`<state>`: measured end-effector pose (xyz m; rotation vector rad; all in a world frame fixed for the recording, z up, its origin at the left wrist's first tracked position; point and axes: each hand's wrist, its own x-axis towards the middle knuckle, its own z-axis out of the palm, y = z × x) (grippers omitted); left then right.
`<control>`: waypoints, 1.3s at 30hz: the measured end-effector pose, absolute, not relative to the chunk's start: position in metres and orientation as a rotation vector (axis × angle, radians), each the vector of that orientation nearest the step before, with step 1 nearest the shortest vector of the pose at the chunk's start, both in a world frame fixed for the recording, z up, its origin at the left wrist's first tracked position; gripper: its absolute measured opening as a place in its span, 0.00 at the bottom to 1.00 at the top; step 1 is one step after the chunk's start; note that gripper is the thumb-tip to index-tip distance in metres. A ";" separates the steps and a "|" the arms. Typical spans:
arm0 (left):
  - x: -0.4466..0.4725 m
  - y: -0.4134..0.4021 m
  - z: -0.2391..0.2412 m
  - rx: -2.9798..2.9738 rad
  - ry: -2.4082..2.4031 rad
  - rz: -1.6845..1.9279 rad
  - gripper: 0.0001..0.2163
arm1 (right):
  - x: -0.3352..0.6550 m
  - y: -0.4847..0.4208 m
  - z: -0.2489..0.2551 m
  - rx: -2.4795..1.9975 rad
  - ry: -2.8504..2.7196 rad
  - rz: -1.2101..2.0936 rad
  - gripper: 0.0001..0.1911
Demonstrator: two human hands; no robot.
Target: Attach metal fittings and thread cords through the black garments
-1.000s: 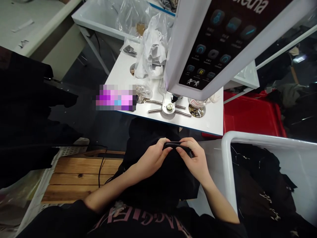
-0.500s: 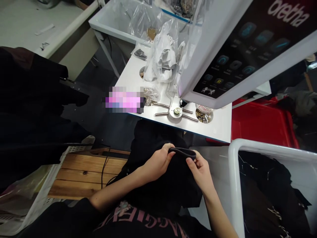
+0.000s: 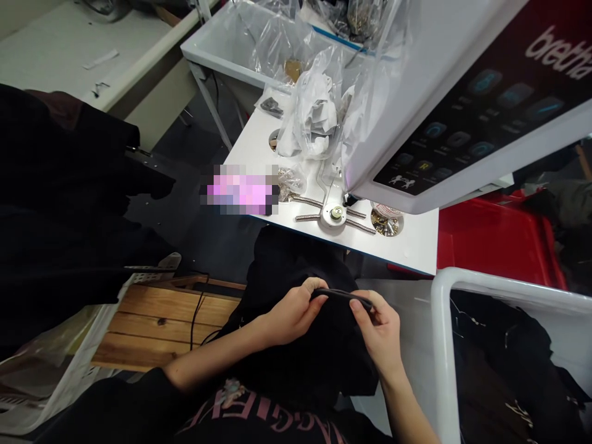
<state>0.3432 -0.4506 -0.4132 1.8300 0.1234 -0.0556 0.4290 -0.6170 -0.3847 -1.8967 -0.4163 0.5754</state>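
My left hand [image 3: 296, 311] and my right hand [image 3: 377, 324] both pinch a dark fabric band [image 3: 341, 294], the edge of a black garment [image 3: 319, 345] that covers my lap. The band is stretched nearly straight between my fingers, its layers lying close together. Beyond my hands stands a white machine [image 3: 416, 166] with a dark button panel. Under its head, a small round metal die [image 3: 337, 213] is set in a white base on the tabletop, with coiled spring tubes leading to it from both sides.
A white work table [image 3: 411, 250] holds plastic bags [image 3: 319, 114], small metal parts [image 3: 386, 225] in a round recess and a blurred-out pink object [image 3: 243, 191]. At right stand a white bin [image 3: 441, 320] of dark garments and a red bin [image 3: 499, 240]. A wooden slatted surface [image 3: 152, 320] is at left.
The open loop of the band has flattened into a thin, straight strip. My hands have shifted slightly right and down in the picture, and the whole view has moved a little.
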 end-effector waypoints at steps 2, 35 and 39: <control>0.343 -0.452 -0.412 1.829 0.097 -0.057 0.09 | 0.431 -0.616 -0.382 -1.900 -0.441 0.624 0.09; 0.315 -0.455 -0.424 1.812 0.151 0.015 0.13 | 0.398 -0.627 -0.372 -1.982 -0.536 0.662 0.12; 0.319 -0.453 -0.431 1.807 0.205 0.075 0.10 | 0.423 -0.630 -0.371 -1.946 -0.659 0.678 0.11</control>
